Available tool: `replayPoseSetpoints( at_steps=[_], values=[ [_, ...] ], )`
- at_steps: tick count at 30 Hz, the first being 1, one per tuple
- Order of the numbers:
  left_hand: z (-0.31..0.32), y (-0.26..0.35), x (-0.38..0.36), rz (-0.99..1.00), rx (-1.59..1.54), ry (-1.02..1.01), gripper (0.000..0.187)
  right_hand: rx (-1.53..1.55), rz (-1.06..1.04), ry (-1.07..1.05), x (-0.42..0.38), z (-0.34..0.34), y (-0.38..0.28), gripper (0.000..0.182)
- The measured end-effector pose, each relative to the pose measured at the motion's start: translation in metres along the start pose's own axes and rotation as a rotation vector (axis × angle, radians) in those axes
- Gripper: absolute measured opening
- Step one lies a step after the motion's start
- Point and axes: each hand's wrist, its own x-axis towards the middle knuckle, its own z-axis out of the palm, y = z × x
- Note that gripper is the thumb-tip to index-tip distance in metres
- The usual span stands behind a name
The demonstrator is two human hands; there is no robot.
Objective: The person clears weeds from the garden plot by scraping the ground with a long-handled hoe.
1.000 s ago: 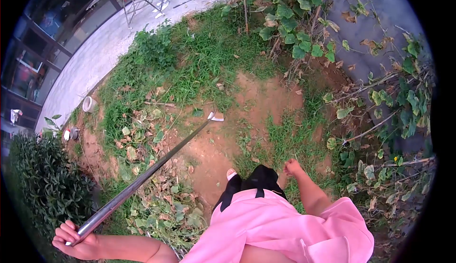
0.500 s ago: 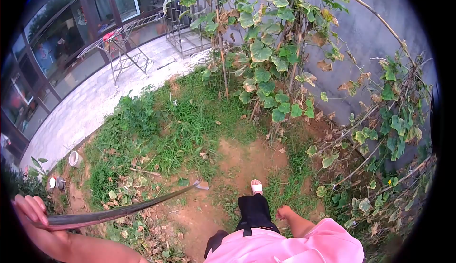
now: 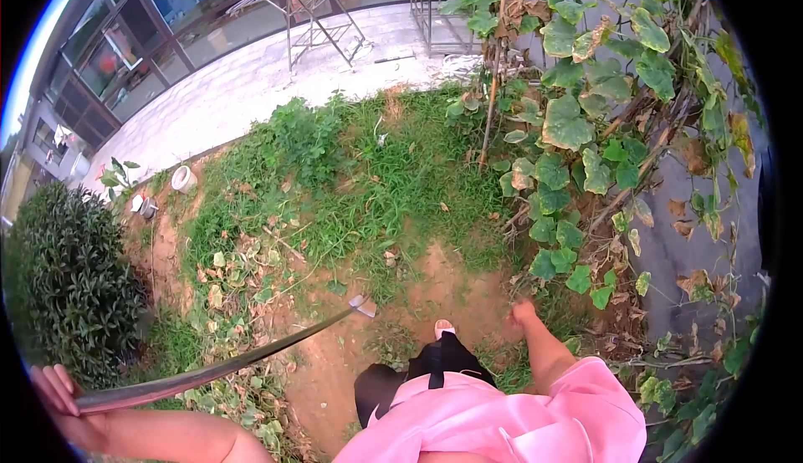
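Observation:
At the lower left my left hand (image 3: 60, 396) is closed round the end of a long wooden handle. This is a hoe (image 3: 226, 365), slanting away to the right, with its small metal blade (image 3: 364, 306) low over, or on, the bare soil; contact cannot be made out. My right hand (image 3: 523, 314) hangs out to the right side, above dirt and grass near the foot of the climbing vines (image 3: 569, 170). It looks small and blurred, so its fingers do not show clearly, and no object is visible in it.
Grass (image 3: 393, 187) covers the plot ahead, with bare soil (image 3: 452, 279) around my feet. A dense bush (image 3: 71, 287) stands left. Near the pavement (image 3: 226, 103) lie a white bucket (image 3: 183, 179) and small pots. A metal rack (image 3: 314, 20) stands beyond; a grey wall (image 3: 694, 271) bounds the right.
The view has turned left, bringing the bush in. My right hand has swung forward and away from my body. My left hand keeps its hold on the hoe.

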Motion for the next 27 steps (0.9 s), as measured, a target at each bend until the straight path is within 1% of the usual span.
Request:
replayPoseSetpoints(
  at_steps=[1, 2, 3, 4, 5, 6, 7, 8, 9, 10, 11, 13, 14, 15, 17, 18, 20, 21, 24, 26, 27],
  values=[
    [0.025, 0.014, -0.020, 0.036, 0.079, 0.128, 0.029, -0.066, -0.001, -0.013, -0.001, -0.009, -0.042, 0.017],
    [0.050, 0.025, -0.037, 0.088, 0.149, 0.252, 0.028, 0.070, -0.052, -0.047, 0.039, -0.016, -0.044, 0.015],
    [0.039, 0.046, -0.050, -0.007, -0.049, -0.190, 0.025, 0.047, -0.084, -0.052, 0.050, -0.020, -0.063, 0.015],
    [0.056, 0.059, -0.071, 0.036, -0.042, -0.171, 0.019, 0.024, -0.118, -0.056, 0.054, -0.022, -0.080, 0.015],
    [0.068, 0.069, -0.086, 0.035, -0.100, -0.196, 0.007, 0.047, -0.094, -0.071, 0.061, -0.021, -0.087, 0.015],
    [0.076, 0.079, -0.099, 0.034, -0.153, -0.215, 0.016, 0.063, -0.071, -0.088, 0.067, -0.018, -0.091, 0.015],
    [0.084, 0.086, -0.111, 0.073, -0.104, -0.180, 0.010, 0.077, -0.052, -0.109, 0.069, -0.011, -0.094, 0.015],
    [0.092, 0.090, -0.120, 0.118, -0.054, -0.145, 0.010, 0.004, -0.052, -0.151, 0.065, -0.002, -0.095, 0.016],
    [0.094, 0.097, -0.129, 0.163, -0.002, -0.109, 0.015, -0.073, -0.053, -0.193, 0.057, 0.003, -0.090, 0.017],
    [0.089, 0.110, -0.136, 0.111, 0.004, -0.145, 0.013, -0.148, -0.059, -0.236, 0.051, 0.009, -0.083, 0.017],
    [0.090, 0.119, -0.146, 0.127, 0.000, -0.131, 0.013, -0.190, -0.035, -0.276, 0.051, 0.015, -0.069, 0.019],
    [0.095, 0.139, -0.170, 0.147, 0.012, -0.134, 0.012, -0.500, -0.084, -0.398, 0.067, 0.019, -0.034, 0.020],
    [0.095, 0.153, -0.188, 0.182, 0.061, -0.081, 0.012, -0.632, -0.104, -0.436, 0.059, 0.019, -0.029, 0.021],
    [0.093, 0.169, -0.205, 0.180, 0.083, -0.081, 0.012, -0.767, -0.126, -0.467, 0.043, 0.017, -0.030, 0.021],
    [0.087, 0.199, -0.238, 0.186, 0.139, -0.063, 0.014, -0.835, -0.122, -0.505, 0.036, 0.016, -0.022, 0.023],
    [0.085, 0.212, -0.253, 0.219, 0.179, -0.025, 0.016, -0.878, -0.120, -0.517, 0.034, 0.014, -0.025, 0.024],
    [0.086, 0.235, -0.285, 0.256, 0.269, 0.046, 0.017, -0.993, -0.165, -0.526, -0.002, 0.013, -0.047, 0.021],
    [0.090, 0.243, -0.297, 0.288, 0.277, 0.048, 0.018, -1.034, -0.192, -0.542, -0.017, 0.026, -0.056, 0.020],
    [0.108, 0.259, -0.327, 0.310, 0.245, 0.045, 0.022, -1.039, -0.675, -0.647, -0.031, 0.072, -0.057, 0.024],
    [0.118, 0.268, -0.342, 0.316, 0.256, 0.010, 0.023, -0.867, -0.933, -0.876, -0.088, 0.103, -0.057, 0.037],
    [0.125, 0.273, -0.349, 0.291, 0.251, 0.009, 0.020, -0.839, -0.976, -0.995, -0.144, 0.112, -0.062, 0.044]
  ],
)
